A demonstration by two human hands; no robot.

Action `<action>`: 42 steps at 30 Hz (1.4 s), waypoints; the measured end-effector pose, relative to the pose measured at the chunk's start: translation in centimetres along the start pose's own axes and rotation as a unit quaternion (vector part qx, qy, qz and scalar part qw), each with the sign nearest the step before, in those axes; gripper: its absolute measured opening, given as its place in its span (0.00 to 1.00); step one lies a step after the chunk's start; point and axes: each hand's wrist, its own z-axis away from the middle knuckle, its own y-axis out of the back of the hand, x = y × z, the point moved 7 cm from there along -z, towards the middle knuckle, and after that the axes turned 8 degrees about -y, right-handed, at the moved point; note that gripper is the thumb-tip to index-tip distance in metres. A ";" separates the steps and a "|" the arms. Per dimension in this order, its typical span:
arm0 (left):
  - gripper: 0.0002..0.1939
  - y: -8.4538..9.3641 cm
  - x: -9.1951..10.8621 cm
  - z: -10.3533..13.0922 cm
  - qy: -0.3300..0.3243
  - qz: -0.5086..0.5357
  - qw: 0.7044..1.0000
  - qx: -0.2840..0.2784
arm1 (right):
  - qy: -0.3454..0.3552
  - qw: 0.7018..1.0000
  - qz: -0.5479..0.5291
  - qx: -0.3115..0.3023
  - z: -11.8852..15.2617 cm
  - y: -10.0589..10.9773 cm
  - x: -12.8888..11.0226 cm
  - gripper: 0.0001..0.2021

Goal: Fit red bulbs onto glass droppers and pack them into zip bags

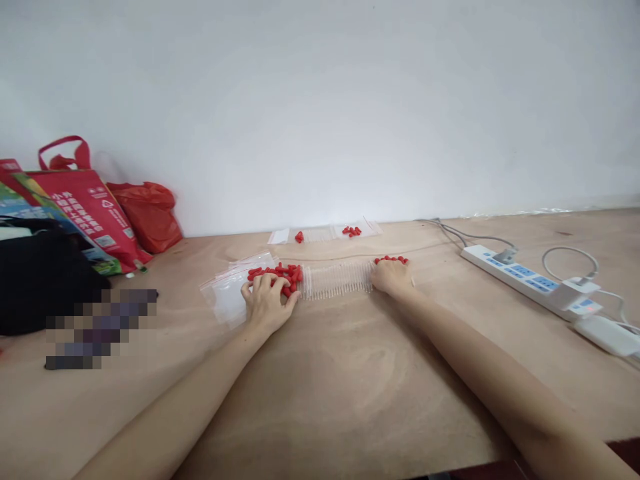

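At the far left we are seeing a black bag [45,280] slumping on the wooden table [340,400], with a printed red shopping bag [97,213] standing behind it and a red plastic bag [150,217] leaning just beside that, near the wall [320,113]. In front of them a long dark object [103,330] is lying at a slant, its detail hidden by pixelation. Moving right, we are finding a fan of clear zip bags [225,293] lying flat, partly under a pile of red pieces [291,272]. Our left hand [267,305] is resting over this pile, its fingers spread and bending, its thumb standing apart at the pile's near right edge. Beside the pile, between our two hands, a row of thin clear tubes [335,281] is lying side by side. Behind the row, flat clear packets [279,237] are lying near the wall, with a few red pieces showing. Our right hand [393,277] is curling at the row's right end, just in front of a line of red tips [391,260]; its fingertips are hiding, so we cannot tell whether it is pinching anything. At the far right a white power strip [523,279] is lying slantwise, holding plugs and cables.
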 end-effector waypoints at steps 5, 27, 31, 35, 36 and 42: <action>0.09 0.0 -0.3 0.0 -0.065 0.029 0.997 -0.029 | -0.002 1.000 0.012 0.004 0.3 0.3 -0.4 0.10; 0.05 0.0 3.4 0.8 -0.122 0.247 0.961 -0.035 | 0.354 0.869 -0.339 0.062 9.5 2.0 -2.2 0.13; 0.08 -0.5 6.0 1.4 -0.141 0.253 0.954 -0.078 | 0.369 0.863 -0.341 0.051 10.4 2.4 -2.7 0.10; 0.08 -0.7 6.1 1.3 -0.122 0.250 0.956 -0.096 | 0.377 0.866 -0.325 0.036 10.7 2.2 -3.2 0.09; 0.08 -0.7 6.1 1.3 -0.119 0.252 0.955 -0.100 | 0.379 0.866 -0.324 0.033 10.7 2.1 -3.3 0.09; 0.07 -0.3 6.2 1.2 -0.129 0.274 0.949 -0.086 | 0.385 0.869 -0.309 0.030 10.8 1.9 -3.5 0.08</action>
